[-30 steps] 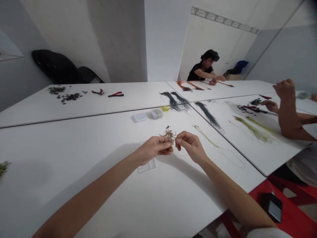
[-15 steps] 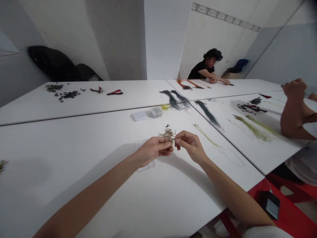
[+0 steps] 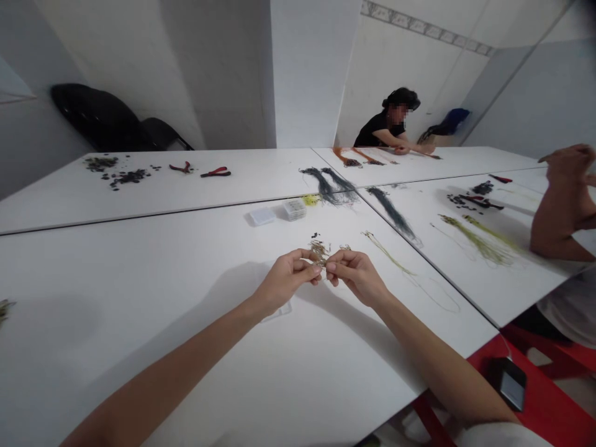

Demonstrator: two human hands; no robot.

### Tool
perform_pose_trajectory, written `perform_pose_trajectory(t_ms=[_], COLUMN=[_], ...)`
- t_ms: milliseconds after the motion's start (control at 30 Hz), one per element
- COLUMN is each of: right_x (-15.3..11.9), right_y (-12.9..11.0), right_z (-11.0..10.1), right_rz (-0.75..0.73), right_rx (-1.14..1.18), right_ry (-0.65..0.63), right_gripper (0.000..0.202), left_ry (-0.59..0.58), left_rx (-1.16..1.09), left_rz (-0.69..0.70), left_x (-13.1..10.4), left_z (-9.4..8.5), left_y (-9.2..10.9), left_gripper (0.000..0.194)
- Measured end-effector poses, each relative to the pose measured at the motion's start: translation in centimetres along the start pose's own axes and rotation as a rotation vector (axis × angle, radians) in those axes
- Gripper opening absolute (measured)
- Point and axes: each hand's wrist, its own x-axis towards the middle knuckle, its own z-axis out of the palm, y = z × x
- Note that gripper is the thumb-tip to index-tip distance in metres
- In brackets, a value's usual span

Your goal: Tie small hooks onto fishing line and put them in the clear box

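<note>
Above the white table, my left hand [image 3: 289, 276] and my right hand [image 3: 354, 273] meet almost fingertip to fingertip. Each is closed in a pinch between thumb and forefinger. What they pinch is tiny and thin, and I cannot make out its kind. Just behind the fingertips lies a loose pile of small gold-coloured metal pieces [image 3: 319, 248], partly covered by the hands. A few tiny black bits [image 3: 315, 235] sit beyond it. Beneath my left wrist a clear plastic tray [image 3: 280, 310] shows only in part. Yellow-green cords [image 3: 388, 254] lie to the right of my right hand.
A clear lidded box [image 3: 294, 210] and a flat plastic case [image 3: 262, 216] stand ahead. Dark green cord bundles [image 3: 326, 186] lie behind them. Red-handled pliers [image 3: 216, 172] and black pieces [image 3: 128, 179] are at far left. Co-workers sit across [image 3: 386, 127] and at right [image 3: 561, 205].
My left hand's fingers have turned from lying flatter to a pinch, its tips now closer to my right fingertips. The right-hand co-worker's raised hand has shifted slightly.
</note>
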Motion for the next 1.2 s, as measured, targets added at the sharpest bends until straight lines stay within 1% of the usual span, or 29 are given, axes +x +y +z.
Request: perform_pose_trajectory(t_ms=[100, 233, 367, 500, 600, 800, 900, 1033, 1200], right_x=[0.1, 0.1, 0.0, -0.1, -0.2, -0.4, -0.5, -0.5, -0.4], right_y=[0.2, 0.8, 1.1, 0.9, 0.7, 0.7, 0.7, 0.7, 0.7], right_z=[0.2, 0.5, 0.6, 0.7, 0.9, 1.1, 1.1, 1.1, 1.2], right_rz=[0.026, 0.005, -0.023, -0.051, -0.034, 0.028, 0.019, 0.012, 0.032], right_rx=[0.043, 0.025, -0.01, -0.103, -0.133, -0.151, -0.141, -0.113, -0.134], right_ry=[-0.009, 0.002, 0.006, -0.021, -0.046, -0.022, -0.028, -0.015, 0.018], right_gripper=[0.014, 0.014, 0.012, 0.012, 0.013, 0.015, 0.017, 0.018, 0.018], left_ry=[0.024, 0.028, 0.025, 0.083, 0.102, 0.096, 0.094, 0.137, 0.155], left_rx=[0.077, 0.169, 0.321, 0.429, 0.483, 0.595, 0.64, 0.701, 0.806], left_rz=[0.056, 0.098, 0.128, 0.186, 0.183, 0.134, 0.152, 0.176, 0.267], left_x=[-0.2, -0.4, -0.7, -0.8, -0.7, -0.7, -0.7, -0.7, -0.7], left_z=[0.2, 0.3, 0.4, 0.3, 0.2, 0.1, 0.1, 0.2, 0.2], left_y=[-0.2, -0.4, 0.4, 1.2, 1.3, 1.2, 1.1, 0.9, 0.6], left_gripper=[0.03, 0.03, 0.026, 0.016, 0.018, 0.021, 0.023, 0.02, 0.02])
